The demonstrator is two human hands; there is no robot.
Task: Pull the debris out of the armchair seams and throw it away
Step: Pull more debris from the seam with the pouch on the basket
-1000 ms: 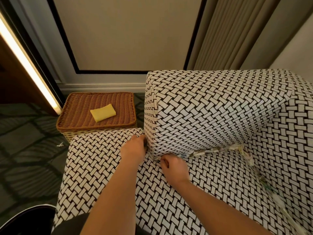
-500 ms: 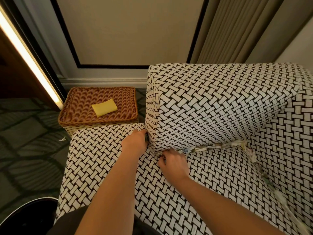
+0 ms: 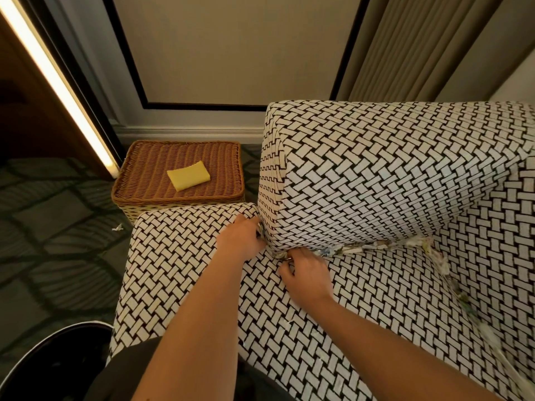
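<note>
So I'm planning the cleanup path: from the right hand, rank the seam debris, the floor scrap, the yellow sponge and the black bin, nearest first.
From the right hand:
1. Seam debris, at its fingertips, running right.
2. Floor scrap, left on the carpet.
3. Yellow sponge, on the wicker basket; close to the scrap's distance, hard to separate.
4. Black bin, bottom-left corner.

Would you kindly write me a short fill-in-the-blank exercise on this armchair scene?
1. The yellow sponge lies on top of the ____ basket.
2. Paper debris is wedged in the seam between the seat and the ____.
3. A small scrap lies on the ____.

Missing words: wicker; armrest; carpet
</note>
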